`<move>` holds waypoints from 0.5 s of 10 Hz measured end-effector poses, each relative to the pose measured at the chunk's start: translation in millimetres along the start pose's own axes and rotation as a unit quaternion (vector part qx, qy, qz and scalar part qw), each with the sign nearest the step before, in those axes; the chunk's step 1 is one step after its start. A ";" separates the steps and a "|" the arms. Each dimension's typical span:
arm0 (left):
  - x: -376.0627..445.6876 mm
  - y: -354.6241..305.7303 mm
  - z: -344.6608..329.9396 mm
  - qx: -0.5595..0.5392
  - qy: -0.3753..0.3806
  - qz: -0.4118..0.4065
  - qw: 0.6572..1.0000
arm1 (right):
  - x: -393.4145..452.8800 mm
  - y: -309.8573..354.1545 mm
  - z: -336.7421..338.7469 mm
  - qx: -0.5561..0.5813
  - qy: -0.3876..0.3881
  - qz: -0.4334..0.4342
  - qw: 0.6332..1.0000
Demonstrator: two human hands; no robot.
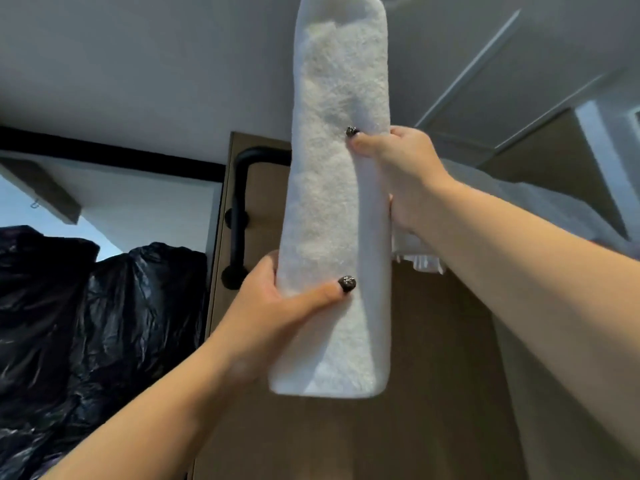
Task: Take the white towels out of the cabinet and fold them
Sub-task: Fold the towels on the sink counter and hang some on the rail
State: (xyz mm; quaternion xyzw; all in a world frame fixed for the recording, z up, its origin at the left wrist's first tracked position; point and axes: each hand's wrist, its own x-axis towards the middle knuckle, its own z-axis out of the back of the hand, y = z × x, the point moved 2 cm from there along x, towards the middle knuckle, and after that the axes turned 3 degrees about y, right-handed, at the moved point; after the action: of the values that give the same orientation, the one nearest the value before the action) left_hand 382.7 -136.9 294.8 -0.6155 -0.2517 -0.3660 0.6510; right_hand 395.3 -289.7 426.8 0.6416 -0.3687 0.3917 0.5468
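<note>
One folded white towel (337, 209), long narrow bundle, held upright w/ both hands, raised overhead toward ceiling.

Grip, left hand (277, 303): clasps towel's lower left edge; thumb lies across the front, dark decorated nail showing; other fingers go round the back, out of sight. Towel's bottom end hangs just below this grip.

Grip, right hand (405, 174): clasps right edge approx. mid-length, above and to the right of left-hand grip; thumb on the front, same dark nail; remaining fingers hidden behind towel. Most of towel's length extends above this grip.

Behind grips: brown cabinet door (263, 216) w/ black bar handle (239, 216), just left of towel, handle partly covered by it. More white fabric (519, 202) beyond right wrist, on the cabinet side; shape unclear, can't tell if folded. Black plastic bags (86, 323) well left of left forearm.

Labels/writing: none legible.

Cut off/unclear: towel's top end at frame edge; fold layers at centre soft, hard to count. Cabinet interior not made out.
</note>
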 end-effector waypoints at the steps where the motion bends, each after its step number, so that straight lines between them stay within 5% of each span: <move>1: 31.3 0.7 7.2 0.020 -0.014 -0.037 0.999 | 38.1 10.3 -5.2 -0.012 -0.003 0.014 1.000; 5: 146.5 17.4 40.5 0.164 -0.060 -0.131 0.976 | 134.7 -9.0 -27.9 -0.122 -0.071 0.003 0.990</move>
State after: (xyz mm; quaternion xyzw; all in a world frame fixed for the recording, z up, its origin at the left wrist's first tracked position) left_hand 490.0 -121.8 402.8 -0.4827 -0.4251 -0.3642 0.6736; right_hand 457.3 -266.9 547.8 0.5953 -0.4532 0.2991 0.5923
